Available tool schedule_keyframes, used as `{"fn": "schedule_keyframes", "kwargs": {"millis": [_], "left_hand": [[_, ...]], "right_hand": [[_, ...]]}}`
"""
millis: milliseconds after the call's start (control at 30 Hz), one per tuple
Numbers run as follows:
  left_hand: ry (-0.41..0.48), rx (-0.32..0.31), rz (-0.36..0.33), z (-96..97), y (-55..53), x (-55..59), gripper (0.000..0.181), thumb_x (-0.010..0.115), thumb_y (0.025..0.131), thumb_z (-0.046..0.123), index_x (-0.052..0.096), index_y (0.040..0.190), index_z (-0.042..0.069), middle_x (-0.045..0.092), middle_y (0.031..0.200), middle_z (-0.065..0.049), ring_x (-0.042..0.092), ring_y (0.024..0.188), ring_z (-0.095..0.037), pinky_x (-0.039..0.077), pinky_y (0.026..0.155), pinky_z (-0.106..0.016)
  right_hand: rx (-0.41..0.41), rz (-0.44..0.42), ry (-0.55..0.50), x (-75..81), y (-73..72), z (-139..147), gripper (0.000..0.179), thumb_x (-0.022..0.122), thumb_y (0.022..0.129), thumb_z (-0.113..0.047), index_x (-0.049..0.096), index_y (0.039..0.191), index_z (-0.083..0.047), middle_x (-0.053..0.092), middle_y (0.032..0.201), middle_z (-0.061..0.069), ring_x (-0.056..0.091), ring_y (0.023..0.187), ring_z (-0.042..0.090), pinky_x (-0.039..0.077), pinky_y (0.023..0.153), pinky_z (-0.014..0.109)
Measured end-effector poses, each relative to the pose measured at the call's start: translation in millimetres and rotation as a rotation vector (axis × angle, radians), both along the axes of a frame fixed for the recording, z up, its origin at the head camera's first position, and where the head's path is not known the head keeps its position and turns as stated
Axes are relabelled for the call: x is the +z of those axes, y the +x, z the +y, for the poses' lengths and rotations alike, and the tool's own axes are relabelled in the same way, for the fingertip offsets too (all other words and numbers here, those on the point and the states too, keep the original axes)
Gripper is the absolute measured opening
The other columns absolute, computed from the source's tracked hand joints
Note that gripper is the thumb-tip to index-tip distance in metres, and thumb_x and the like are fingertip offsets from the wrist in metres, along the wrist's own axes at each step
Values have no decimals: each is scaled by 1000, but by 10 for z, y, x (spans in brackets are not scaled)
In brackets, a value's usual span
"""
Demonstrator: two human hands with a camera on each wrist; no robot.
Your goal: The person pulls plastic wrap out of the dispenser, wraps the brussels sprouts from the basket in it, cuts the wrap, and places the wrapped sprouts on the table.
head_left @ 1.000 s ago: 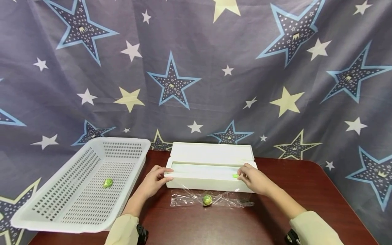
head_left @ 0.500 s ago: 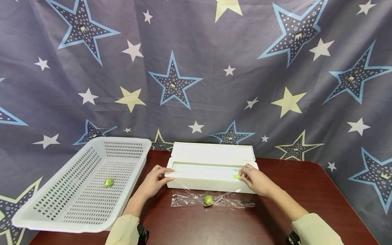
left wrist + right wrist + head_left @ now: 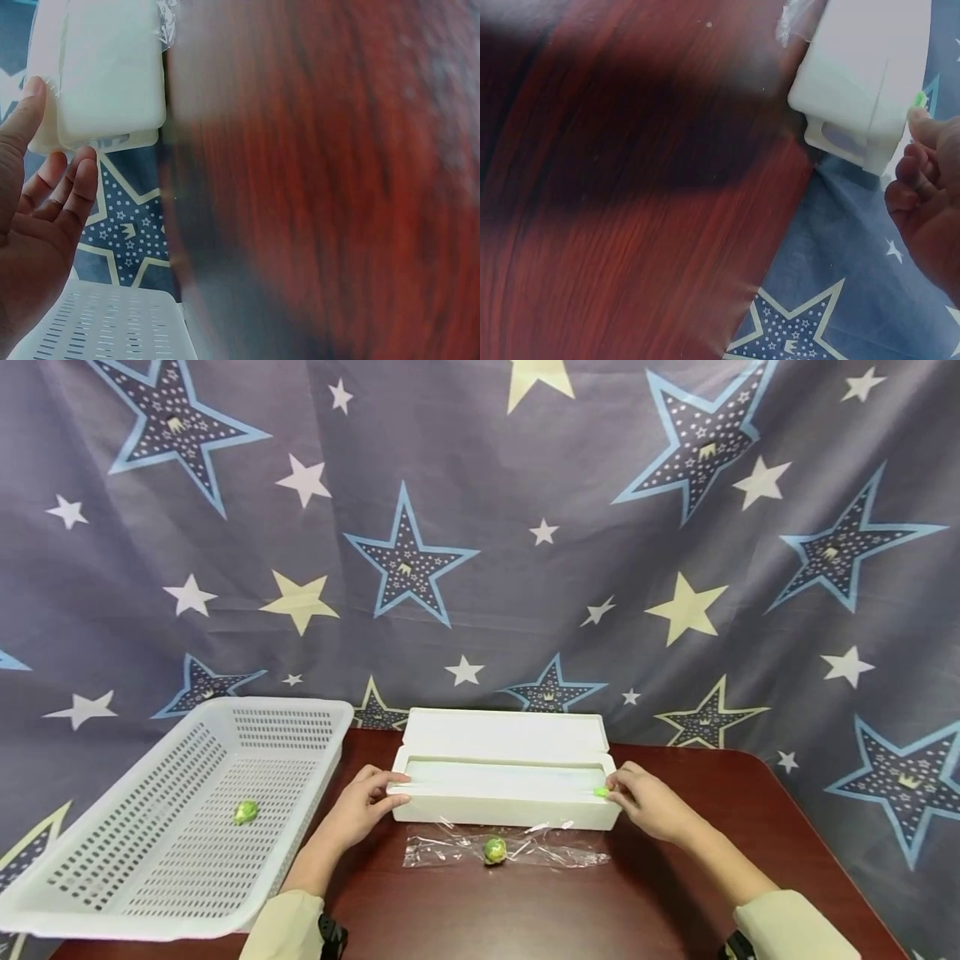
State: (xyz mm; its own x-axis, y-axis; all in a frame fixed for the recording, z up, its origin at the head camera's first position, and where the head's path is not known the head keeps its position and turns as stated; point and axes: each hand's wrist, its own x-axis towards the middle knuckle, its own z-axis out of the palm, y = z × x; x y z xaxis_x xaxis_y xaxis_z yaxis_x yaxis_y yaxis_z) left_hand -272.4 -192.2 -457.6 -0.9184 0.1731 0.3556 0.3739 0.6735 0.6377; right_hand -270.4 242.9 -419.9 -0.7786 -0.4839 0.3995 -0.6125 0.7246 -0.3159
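A long white cling film dispenser (image 3: 502, 812) lies on the table with its lid (image 3: 504, 733) raised at the back. My left hand (image 3: 358, 808) holds its left end, thumb near the front top edge and fingers around the end, as the left wrist view shows. At the other end my right hand (image 3: 651, 800) pinches a small green slide cutter (image 3: 601, 792) on the front top edge. A strip of clear film (image 3: 438, 852) lies flat before the dispenser. On that film sits a small green Brussels sprout (image 3: 494, 851).
To the left stands a white perforated plastic basket (image 3: 150, 925) with another Brussels sprout (image 3: 245, 812) inside. The dark red wooden table (image 3: 585, 910) extends in front. A star-patterned cloth (image 3: 480, 568) hangs behind the table.
My right hand has slid the green cutter rightward along the dispenser's edge, close to its right end. My left hand keeps its hold. The head view has shifted slightly.
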Motion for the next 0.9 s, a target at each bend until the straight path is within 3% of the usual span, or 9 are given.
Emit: {"fn": "schedule_keyframes", "kwargs": {"millis": [133, 500, 733, 900], "left_hand": [[-12, 7, -2, -26, 31, 28, 25, 72, 80, 21, 69, 105, 15, 53, 89, 1, 55, 80, -13, 48, 74, -29], [4, -19, 16, 22, -18, -18, 26, 72, 80, 21, 69, 105, 14, 53, 89, 0, 55, 79, -13, 49, 73, -29], [-8, 14, 20, -18, 4, -17, 25, 73, 80, 21, 70, 104, 15, 53, 89, 1, 54, 79, -13, 48, 73, -28], [-22, 13, 23, -19, 20, -3, 26, 72, 80, 21, 69, 105, 15, 52, 87, 0, 53, 76, -10, 48, 71, -29]], "right_hand": [[2, 19, -11, -28, -16, -7, 10, 68, 81, -4, 59, 82, -8, 44, 75, -7, 40, 68, 0, 39, 61, 21], [-14, 54, -21, -62, 30, 159, 11, 68, 80, -1, 61, 84, -8, 48, 79, -7, 45, 72, 2, 42, 65, 25], [-19, 18, -11, -51, 27, 179, 9, 66, 83, -2, 62, 88, -8, 52, 82, -6, 47, 74, 3, 43, 66, 26], [-70, -21, -44, -39, 36, 156, 7, 66, 82, -3, 63, 88, -7, 52, 80, -5, 47, 72, 4, 43, 66, 26]]}}
